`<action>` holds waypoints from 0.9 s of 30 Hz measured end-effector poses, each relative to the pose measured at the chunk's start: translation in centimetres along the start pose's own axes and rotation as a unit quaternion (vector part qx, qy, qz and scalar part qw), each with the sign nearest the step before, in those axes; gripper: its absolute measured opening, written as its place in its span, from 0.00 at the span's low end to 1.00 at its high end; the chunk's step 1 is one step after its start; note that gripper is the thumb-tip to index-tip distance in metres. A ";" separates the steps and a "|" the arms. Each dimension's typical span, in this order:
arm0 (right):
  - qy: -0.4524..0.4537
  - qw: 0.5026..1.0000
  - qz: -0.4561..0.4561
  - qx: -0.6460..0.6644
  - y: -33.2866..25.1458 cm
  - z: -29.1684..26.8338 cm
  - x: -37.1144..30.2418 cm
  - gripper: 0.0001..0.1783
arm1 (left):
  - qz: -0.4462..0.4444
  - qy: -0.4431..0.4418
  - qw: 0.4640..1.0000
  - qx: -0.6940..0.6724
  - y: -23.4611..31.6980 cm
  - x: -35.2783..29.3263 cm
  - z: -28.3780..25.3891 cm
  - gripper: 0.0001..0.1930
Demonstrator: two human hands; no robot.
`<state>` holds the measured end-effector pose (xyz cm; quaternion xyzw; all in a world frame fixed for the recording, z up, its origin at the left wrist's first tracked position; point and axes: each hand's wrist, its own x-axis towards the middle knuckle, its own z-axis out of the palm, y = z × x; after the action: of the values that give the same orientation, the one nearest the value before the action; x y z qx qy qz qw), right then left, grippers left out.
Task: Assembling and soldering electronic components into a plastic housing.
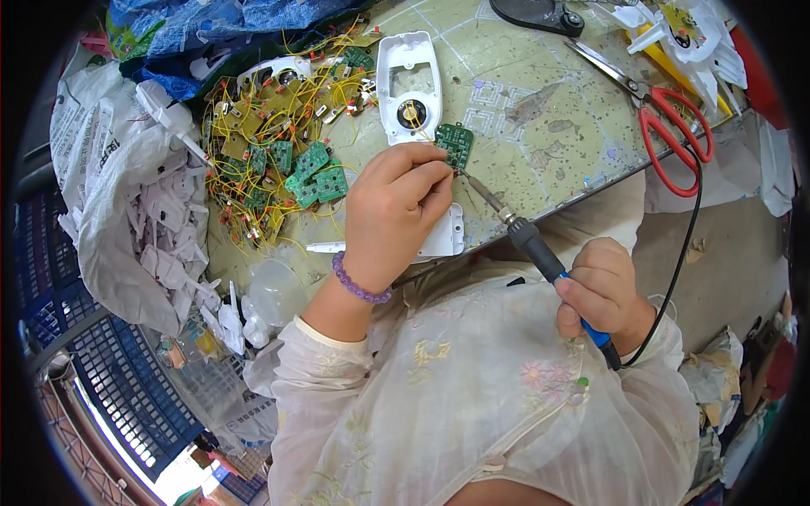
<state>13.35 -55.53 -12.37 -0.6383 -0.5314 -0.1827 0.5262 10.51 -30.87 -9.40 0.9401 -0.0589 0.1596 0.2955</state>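
Note:
My right hand is wrapped round the blue and black handle of a soldering iron. The iron's metal tip points up and left, at the lower edge of a small green circuit board. Beside that board's left edge, my left hand is closed in a pinch; what its fingertips hold is hidden. Just beyond lies a white plastic housing with a round black speaker in its lower end. Another white plastic part lies partly under my left hand, by the table's near edge.
Left on the table is a heap of yellow-wired boards, with loose green boards on it. A white sack of plastic pieces stands at its left edge. Red-handled scissors lie right, near the iron's black cord.

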 end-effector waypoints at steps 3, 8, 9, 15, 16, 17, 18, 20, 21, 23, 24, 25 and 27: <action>-0.001 1.000 0.000 0.000 0.0 0.0 0.0 0.12 | 0.000 0.001 1.000 0.001 0.0 0.0 0.0 0.05; -0.005 1.000 0.001 0.002 0.0 -0.1 -0.1 0.12 | -0.001 -0.001 1.000 0.002 0.0 0.0 0.1 0.05; -0.005 1.000 0.003 0.003 0.1 -0.1 -0.1 0.12 | 0.000 0.000 1.000 0.004 0.0 0.0 0.1 0.05; -0.004 1.000 0.009 0.001 -0.2 -0.4 -0.1 0.13 | 0.005 0.004 1.000 0.004 0.0 0.0 0.0 0.06; -0.004 1.000 0.014 0.001 -0.2 -0.5 -0.1 0.13 | 0.005 0.002 1.000 0.004 0.0 0.0 0.0 0.06; -0.004 1.000 0.014 0.002 -0.1 -0.6 -0.2 0.13 | 0.005 0.002 1.000 0.004 0.1 0.1 0.0 0.06; 0.000 1.000 0.019 0.002 -0.1 -0.6 -0.2 0.13 | 0.005 0.002 1.000 0.005 0.1 0.1 0.0 0.06; 0.003 1.000 0.024 0.001 -0.1 -0.7 -0.4 0.13 | 0.005 0.002 1.000 0.005 0.1 0.2 0.1 0.06; 0.017 0.999 0.034 0.005 0.0 -0.6 -0.7 0.13 | 0.007 0.003 1.000 0.005 0.1 0.2 0.2 0.06; 0.031 0.999 0.044 0.009 0.0 -0.9 -0.8 0.12 | 0.009 0.007 1.000 0.004 0.1 0.2 0.1 0.06; 0.046 0.997 0.059 0.015 0.0 -1.2 -0.8 0.11 | 0.002 0.005 1.000 0.003 0.1 0.1 0.1 0.05; 0.059 0.995 0.074 0.019 0.0 -1.8 -0.9 0.11 | -0.003 0.004 1.000 -0.001 0.2 0.2 0.1 0.05; 0.190 0.979 0.078 -0.002 0.8 -2.2 -1.0 0.08 | 0.003 0.008 1.000 -0.002 0.2 0.0 0.0 0.05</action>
<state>14.43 -57.82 -12.73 -0.6325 -0.3695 -0.2602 0.6291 10.46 -31.06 -9.25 0.9379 -0.0594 0.1679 0.2976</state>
